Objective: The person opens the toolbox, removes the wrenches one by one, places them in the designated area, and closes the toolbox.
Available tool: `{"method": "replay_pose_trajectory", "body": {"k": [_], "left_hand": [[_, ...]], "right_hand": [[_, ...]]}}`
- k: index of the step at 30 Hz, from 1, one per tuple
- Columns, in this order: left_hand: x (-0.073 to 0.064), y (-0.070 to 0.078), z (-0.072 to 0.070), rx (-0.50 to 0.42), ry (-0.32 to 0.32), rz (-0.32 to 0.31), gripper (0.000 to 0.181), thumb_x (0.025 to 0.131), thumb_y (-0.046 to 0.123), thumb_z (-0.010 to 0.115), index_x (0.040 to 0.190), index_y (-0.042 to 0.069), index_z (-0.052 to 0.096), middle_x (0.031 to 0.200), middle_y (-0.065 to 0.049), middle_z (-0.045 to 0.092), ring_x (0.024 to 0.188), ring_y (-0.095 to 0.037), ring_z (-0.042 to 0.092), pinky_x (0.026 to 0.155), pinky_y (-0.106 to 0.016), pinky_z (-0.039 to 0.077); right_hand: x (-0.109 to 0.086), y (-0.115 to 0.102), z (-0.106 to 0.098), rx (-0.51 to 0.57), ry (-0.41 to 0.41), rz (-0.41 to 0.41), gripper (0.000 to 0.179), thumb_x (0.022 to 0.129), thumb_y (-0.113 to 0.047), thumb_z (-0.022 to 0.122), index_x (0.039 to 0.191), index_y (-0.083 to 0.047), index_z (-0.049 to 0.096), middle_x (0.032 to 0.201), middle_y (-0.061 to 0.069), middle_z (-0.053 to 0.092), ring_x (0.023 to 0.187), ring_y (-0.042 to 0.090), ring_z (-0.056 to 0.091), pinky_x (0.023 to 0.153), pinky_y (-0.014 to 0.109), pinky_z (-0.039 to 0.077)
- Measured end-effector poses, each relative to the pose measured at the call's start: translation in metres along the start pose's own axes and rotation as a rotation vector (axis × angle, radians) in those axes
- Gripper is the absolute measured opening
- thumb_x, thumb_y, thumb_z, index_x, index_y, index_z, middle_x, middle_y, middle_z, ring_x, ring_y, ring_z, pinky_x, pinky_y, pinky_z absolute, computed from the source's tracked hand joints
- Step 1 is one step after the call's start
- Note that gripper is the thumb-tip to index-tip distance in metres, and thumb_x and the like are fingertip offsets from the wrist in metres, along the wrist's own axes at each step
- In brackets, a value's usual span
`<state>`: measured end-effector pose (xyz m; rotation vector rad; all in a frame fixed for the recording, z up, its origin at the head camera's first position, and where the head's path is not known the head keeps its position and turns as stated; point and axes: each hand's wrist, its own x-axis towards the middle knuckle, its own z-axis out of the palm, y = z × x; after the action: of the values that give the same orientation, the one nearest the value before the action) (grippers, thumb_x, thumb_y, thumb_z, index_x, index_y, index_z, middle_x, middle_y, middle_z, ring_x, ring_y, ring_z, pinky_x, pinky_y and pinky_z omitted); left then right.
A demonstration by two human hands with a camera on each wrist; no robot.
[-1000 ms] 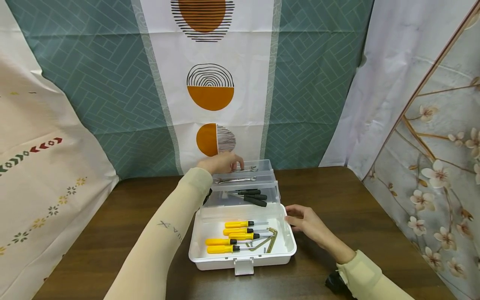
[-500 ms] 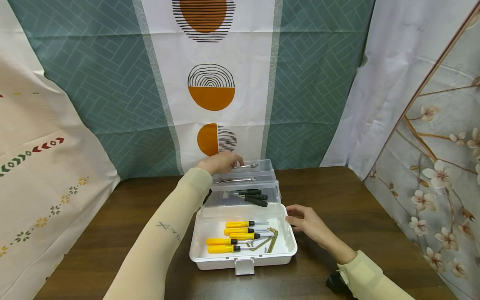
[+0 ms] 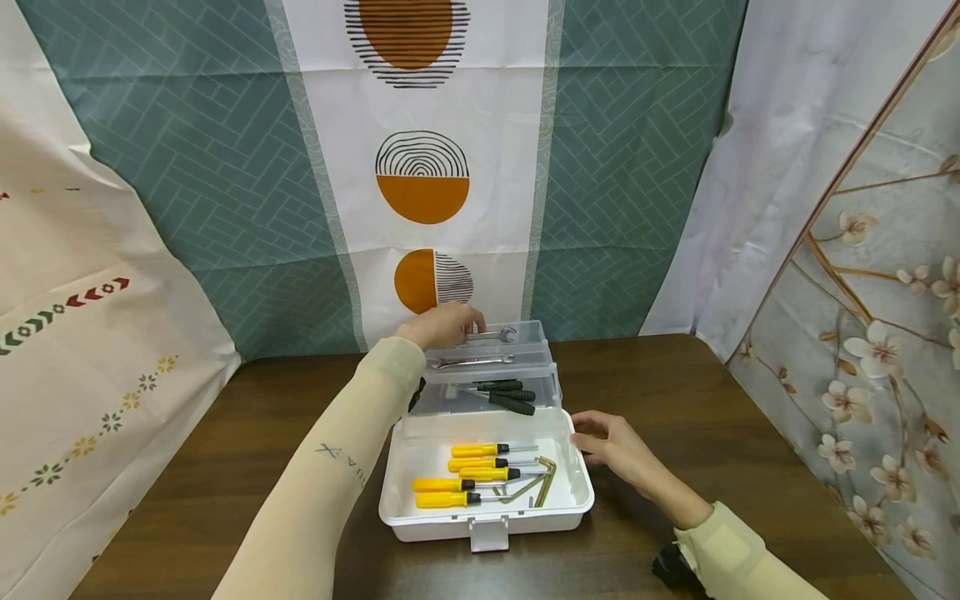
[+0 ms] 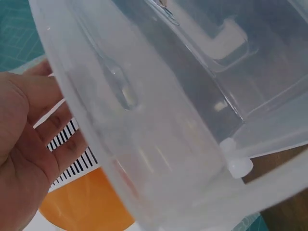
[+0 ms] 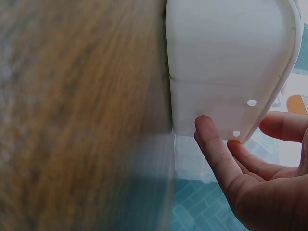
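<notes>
A white toolbox (image 3: 435,528) stands open, its clear trays (image 3: 534,330) folded up behind it. My left hand (image 3: 444,324) reaches over the topmost tray and pinches a silver open-end wrench (image 3: 504,335); its fingertips are partly hidden by the hand. A second wrench (image 3: 474,362) lies one tray lower. From the left wrist, the translucent tray (image 4: 159,144) covers part of the fingers. My right hand (image 3: 613,448) holds the toolbox's back right corner, thumb side against the wall (image 5: 216,57) in the right wrist view.
Several yellow-handled screwdrivers (image 3: 444,500) and brass-coloured hex keys (image 3: 547,483) lie in the toolbox base. Black-handled tools (image 3: 513,403) rest in the lowest clear tray. A front latch (image 3: 489,535) hangs down. Patterned cloths (image 3: 637,167) surround the dark wooden table (image 3: 247,467).
The wrench at my left fingertips has tilted and turned slightly, its open end now showing more clearly. The right hand and toolbox have stayed in place.
</notes>
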<state>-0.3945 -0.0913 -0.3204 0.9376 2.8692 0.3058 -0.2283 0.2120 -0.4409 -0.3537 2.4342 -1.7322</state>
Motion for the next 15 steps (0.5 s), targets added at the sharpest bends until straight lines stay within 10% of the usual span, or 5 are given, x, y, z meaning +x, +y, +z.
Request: {"method": "replay_pose_trajectory", "body": {"k": [15], "left_hand": [[-0.008,-0.006,-0.019,-0.172,0.062,0.036,0.032,0.102,-0.005,0.059,0.125,0.011,0.073,0.114,-0.012,0.068,0.107,-0.029,0.062,0.097,-0.041,0.054]], "right_hand": [[0.001,0.0,0.0,-0.007,-0.003,0.011,0.041,0.101,-0.011,0.067,0.134,0.011,0.058,0.125,0.025,0.065,0.11,0.033,0.067,0.084,0.046,0.063]]}}
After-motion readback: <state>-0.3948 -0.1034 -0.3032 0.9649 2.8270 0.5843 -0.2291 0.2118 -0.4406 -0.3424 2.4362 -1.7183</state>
